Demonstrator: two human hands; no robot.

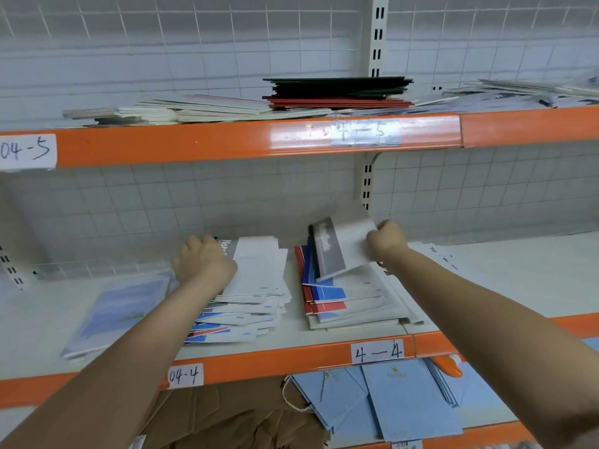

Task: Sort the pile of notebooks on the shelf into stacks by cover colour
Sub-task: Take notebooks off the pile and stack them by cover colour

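Note:
Two heaps of notebooks lie on the middle shelf (291, 338). The left heap (256, 299) is mostly white covers with blue and red ones showing at its lower edge. My left hand (202, 259) rests on its top left corner, fingers curled over the back edge. The right heap (350, 299) mixes red, blue and white covers. Above it my right hand (387, 238) grips a grey-and-white notebook (337, 247) by its right edge, tilted up off the heap. A pale blue notebook (116, 312) lies alone at the left.
The upper shelf (194, 144) carries a dark green and red stack (337, 90) among scattered white notebooks. Light blue paper bags (402, 403) and brown paper sit on the shelf below. White papers (444, 254) lie at the right of the middle shelf.

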